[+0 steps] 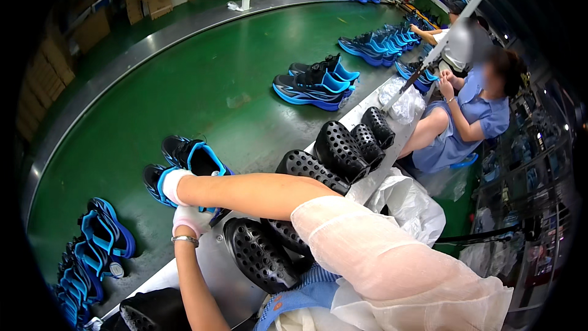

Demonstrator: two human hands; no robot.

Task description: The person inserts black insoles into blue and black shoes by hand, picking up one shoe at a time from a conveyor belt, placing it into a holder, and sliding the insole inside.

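Both my hands wear white gloves and meet at a black and blue sneaker (pixel 153 184) on the left side of the green work surface. My right hand (pixel 176 186) reaches across from the right and is closed on the sneaker's upper. Below it, my left hand (pixel 193 218) grips the same shoe toward its heel; a metal band circles that wrist. The gloves and right forearm hide much of the shoe and most fingertips. Just behind it stands a matching sneaker (pixel 190 152), its opening toward me.
Black perforated plastic shells (pixel 260 254) line the metal ledge (pixel 205 263) before me. Rows of sneakers (pixel 101 233) stand at left and far right, with a pair (pixel 312 89) between. A white plastic bag (pixel 407 205) lies at right. A seated co-worker (pixel 468 110) is beyond it.
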